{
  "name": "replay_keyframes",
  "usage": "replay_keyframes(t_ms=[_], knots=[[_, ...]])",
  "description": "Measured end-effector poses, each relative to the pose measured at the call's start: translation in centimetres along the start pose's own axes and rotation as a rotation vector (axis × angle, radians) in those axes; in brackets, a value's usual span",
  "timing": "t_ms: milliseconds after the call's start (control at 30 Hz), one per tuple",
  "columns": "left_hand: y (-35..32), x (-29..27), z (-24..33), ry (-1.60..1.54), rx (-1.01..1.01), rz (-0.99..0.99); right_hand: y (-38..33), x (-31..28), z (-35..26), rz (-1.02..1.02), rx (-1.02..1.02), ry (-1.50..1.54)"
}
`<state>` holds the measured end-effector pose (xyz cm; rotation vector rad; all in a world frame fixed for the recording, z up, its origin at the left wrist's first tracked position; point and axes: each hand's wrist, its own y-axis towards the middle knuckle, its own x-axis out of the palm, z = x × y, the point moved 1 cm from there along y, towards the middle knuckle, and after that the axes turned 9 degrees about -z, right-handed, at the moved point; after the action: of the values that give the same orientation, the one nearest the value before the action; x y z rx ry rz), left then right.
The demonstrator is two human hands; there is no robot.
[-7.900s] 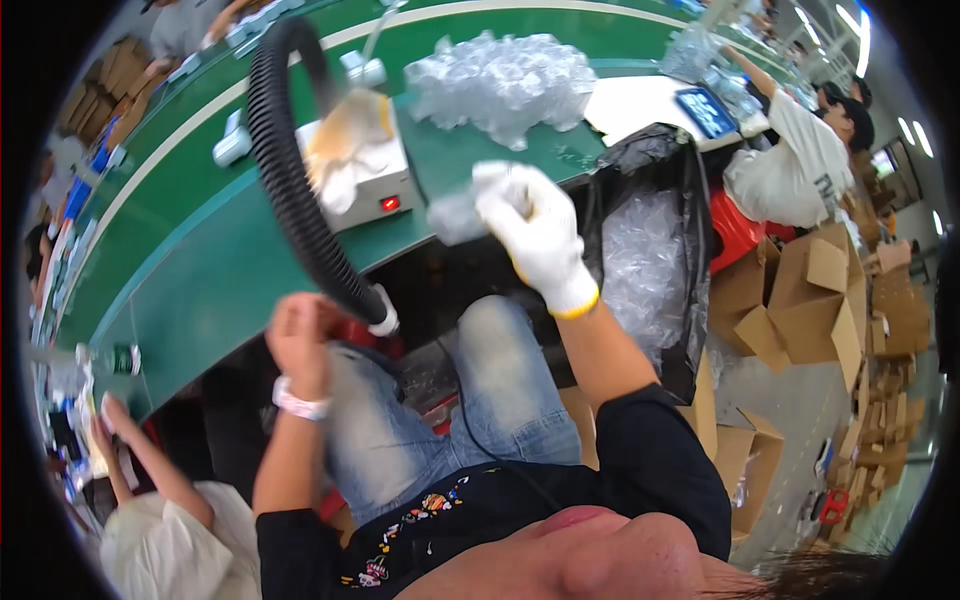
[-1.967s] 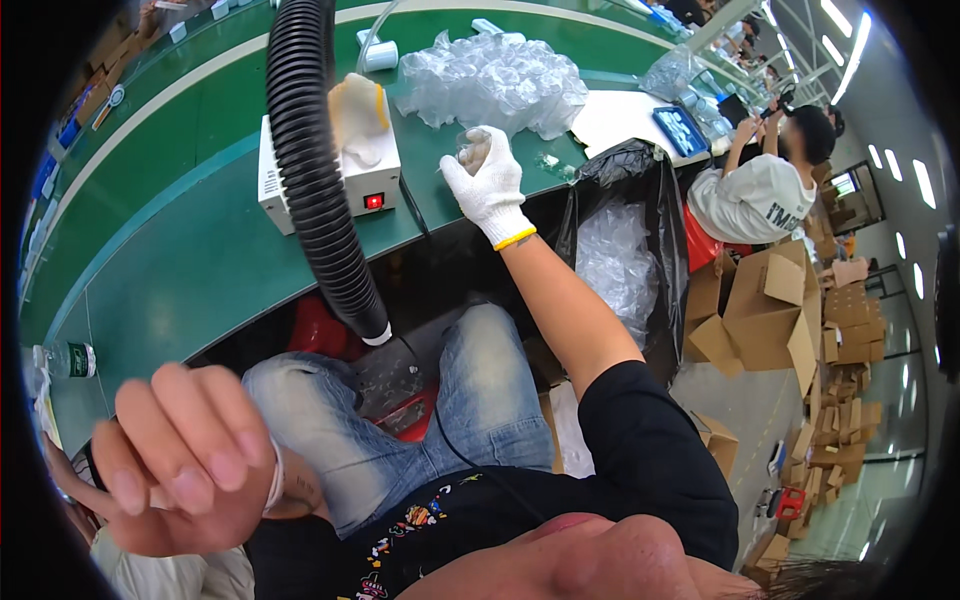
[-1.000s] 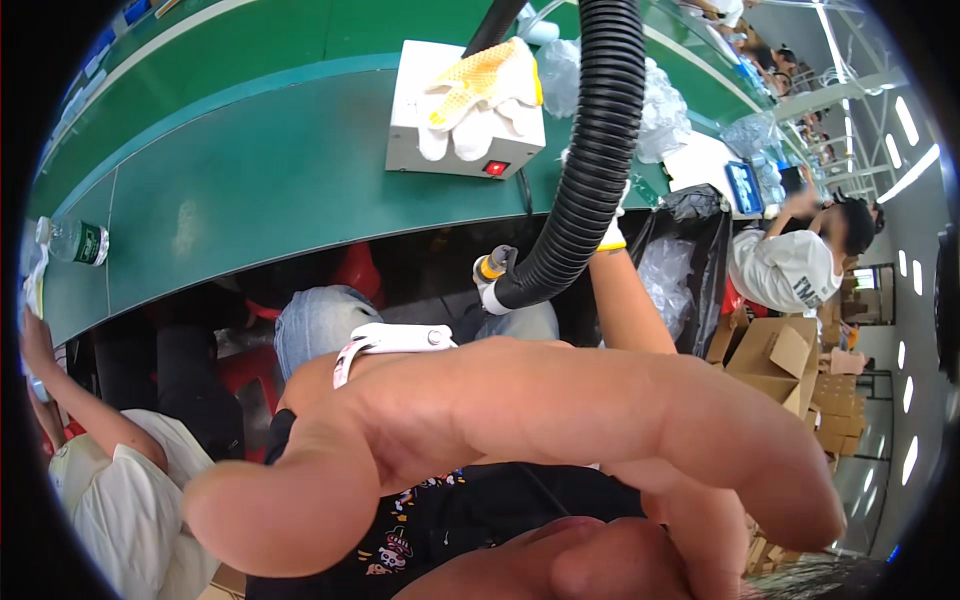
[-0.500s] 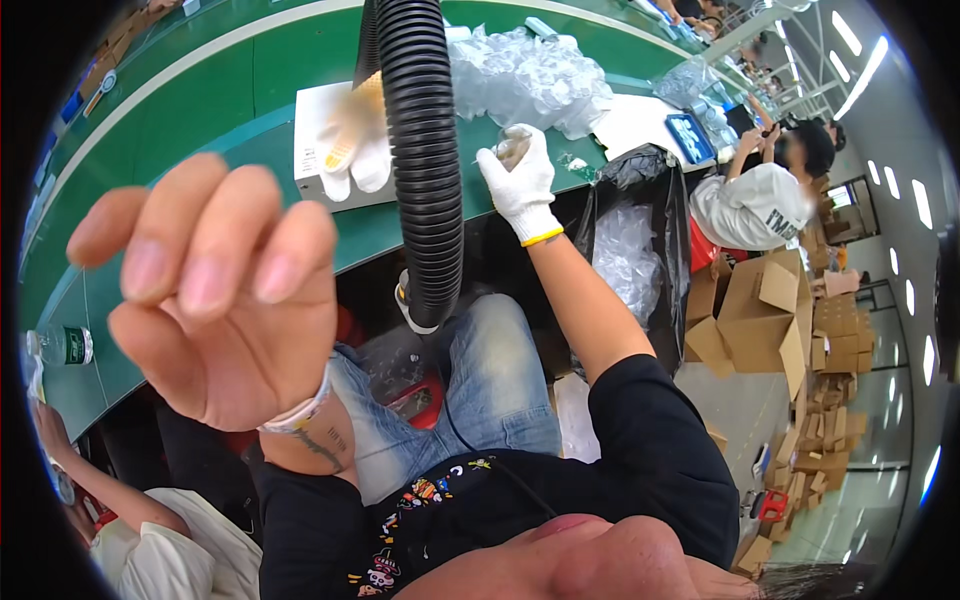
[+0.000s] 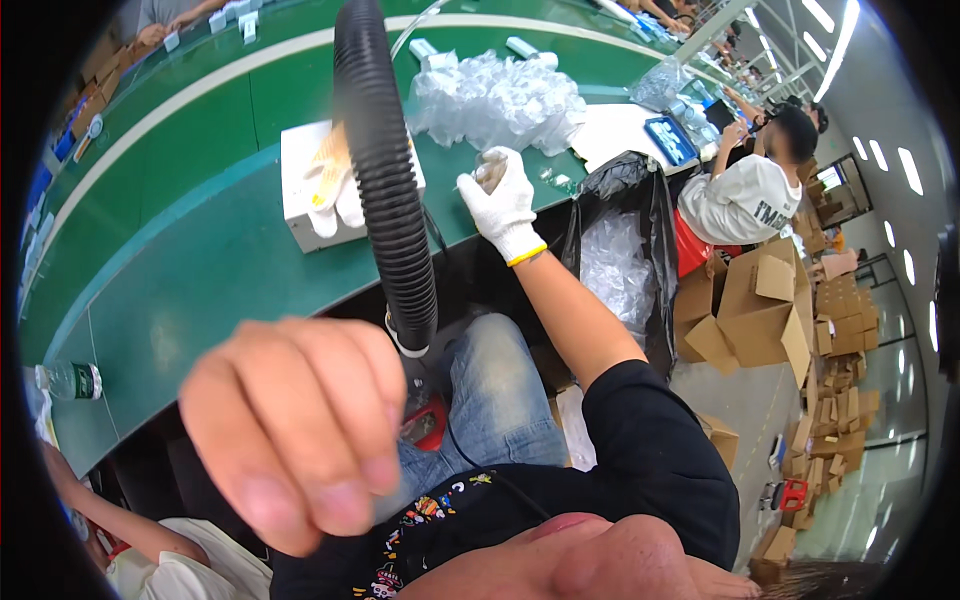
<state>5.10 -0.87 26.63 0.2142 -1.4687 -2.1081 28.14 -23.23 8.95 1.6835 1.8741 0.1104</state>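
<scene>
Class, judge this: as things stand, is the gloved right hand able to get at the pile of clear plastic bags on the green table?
Probably yes: the right hand rests just short of the pile of clear plastic bags, with nothing between them.

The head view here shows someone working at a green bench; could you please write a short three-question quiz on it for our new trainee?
1. True or false: the right hand wears a white glove and holds a small clear item over the green bench.
2. What does the bare left hand hold? A) the black ribbed hose B) nothing that can be seen C) the water bottle
3. Fill in: a spare glove lies on top of the white ____.

Key
1. True.
2. B. It is raised close to the camera, fingers curled; the black ribbed hose hangs behind it, and the water bottle lies apart at the bench's left.
3. Box.
</scene>
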Motion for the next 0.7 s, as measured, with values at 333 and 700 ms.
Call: replay_keyframes(t_ms=[333,700], knots=[[0.5,6.7,-2.7,-0.257,0.119,0.022,-0.3,0.2,-0.7,0.001,0.006,-0.014],[0.6,5.7,-2.6,-0.328,0.079,-0.011,0.0,0.2,0.3,0.001,-0.007,0.038]])
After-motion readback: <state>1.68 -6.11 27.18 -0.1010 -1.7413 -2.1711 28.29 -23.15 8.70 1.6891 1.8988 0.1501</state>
